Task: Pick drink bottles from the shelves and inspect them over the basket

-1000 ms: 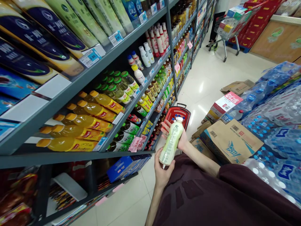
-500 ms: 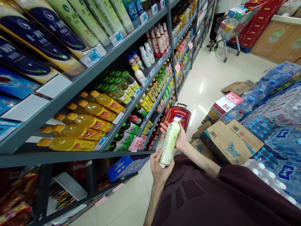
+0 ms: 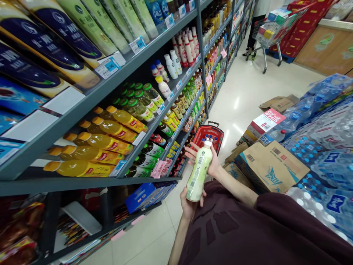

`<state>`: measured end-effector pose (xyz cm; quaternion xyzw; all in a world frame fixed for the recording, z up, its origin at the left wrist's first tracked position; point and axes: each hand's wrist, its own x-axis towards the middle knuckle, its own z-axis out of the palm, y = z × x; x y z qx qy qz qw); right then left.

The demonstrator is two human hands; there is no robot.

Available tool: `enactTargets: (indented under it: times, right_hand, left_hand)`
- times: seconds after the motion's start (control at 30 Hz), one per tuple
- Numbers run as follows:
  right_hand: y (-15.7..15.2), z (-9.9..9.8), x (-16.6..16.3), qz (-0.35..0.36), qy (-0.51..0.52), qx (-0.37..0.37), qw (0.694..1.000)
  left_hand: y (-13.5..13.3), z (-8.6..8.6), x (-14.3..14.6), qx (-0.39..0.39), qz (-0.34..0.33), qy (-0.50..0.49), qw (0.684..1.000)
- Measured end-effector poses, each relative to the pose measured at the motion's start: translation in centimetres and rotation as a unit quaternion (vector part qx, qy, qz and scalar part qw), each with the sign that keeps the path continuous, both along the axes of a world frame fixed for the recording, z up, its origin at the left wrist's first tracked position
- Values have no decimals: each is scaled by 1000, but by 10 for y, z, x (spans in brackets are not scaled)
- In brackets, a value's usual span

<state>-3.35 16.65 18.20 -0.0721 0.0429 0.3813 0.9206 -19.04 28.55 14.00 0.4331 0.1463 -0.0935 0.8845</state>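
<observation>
A pale green plastic bottle (image 3: pixel 200 171) with a white cap lies tilted between my two hands, its cap end pointing away from me. Printed text and a barcode face up on its label. My left hand (image 3: pixel 188 207) cups the bottle's base, with fingertips showing on both sides of it. Behind the upper part of the bottle is my right hand (image 3: pixel 213 163). Its fingers stretch out past the left side of the bottle, and the palm bears against it. Just beyond the cap, a red shopping basket (image 3: pixel 204 131) stands on the floor with several blue-capped bottles inside.
On the left, a grey shelf rack (image 3: pixel 165 101) holds rows of drinks, including orange-capped bottles (image 3: pixel 107 141). To the right are cardboard boxes (image 3: pixel 278 162) and wrapped water packs (image 3: pixel 335 162). Farther off, a person stands beside a loaded shopping cart (image 3: pixel 271 33).
The bottle has turned about its length, bringing the barcode into view, and its base has come slightly nearer. My left fingers have shifted from its lower sides to around its base.
</observation>
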Motion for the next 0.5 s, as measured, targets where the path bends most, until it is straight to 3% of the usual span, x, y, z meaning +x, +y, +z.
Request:
enactTargets:
  times: [0.13, 0.27, 0.37, 0.5]
  right_hand:
    - [3, -6, 1, -5, -10, -25, 1000]
    - [1, -7, 3, 18, -29, -10, 999]
    - [0, -6, 5, 27, -32, 2, 999]
    - [1, -9, 6, 24, -31, 4, 999]
  left_hand:
    - [9, -1, 5, -197, -79, 45, 976]
    - [13, -9, 4, -350, -86, 61, 931]
    - [13, -15, 3, -403, -76, 73, 909]
    - [12, -15, 6, -404, -76, 83, 908]
